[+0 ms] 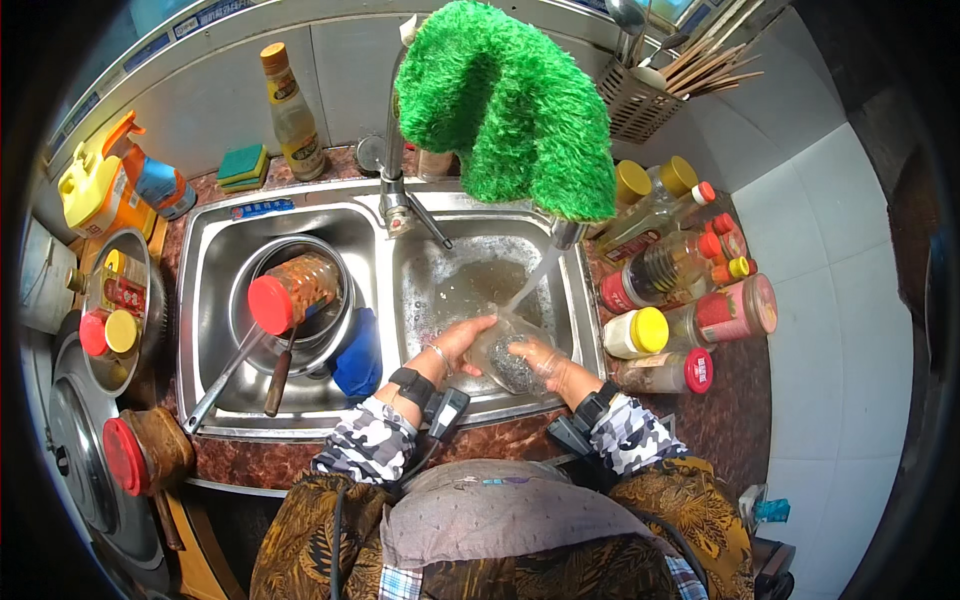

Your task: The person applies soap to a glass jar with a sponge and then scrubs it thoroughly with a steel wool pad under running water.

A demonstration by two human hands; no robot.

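Note:
My left hand (463, 343) grips the left side of a clear, wet vessel (541, 335), perhaps a plastic or glass container, low over the right sink basin (426, 262). My right hand (541, 361) presses a steel-wool scourer (510, 365) against it; whether the scourer is inside or outside the wall I cannot tell. A stream of water (534, 281) runs from the faucet spout (567, 232) onto the vessel's upper edge. Shallow cloudy water with small bits covers the basin floor. A shaggy green cloth (510, 105) drapes over the faucet neck.
The left basin (217, 300) holds a metal pot (241, 315) with a red-lidded jar (300, 289) and utensil handles, beside a blue cloth (358, 352). Several jars and bottles (652, 274) crowd the right counter. Behind stand a glass bottle (294, 124) and sponges (242, 166).

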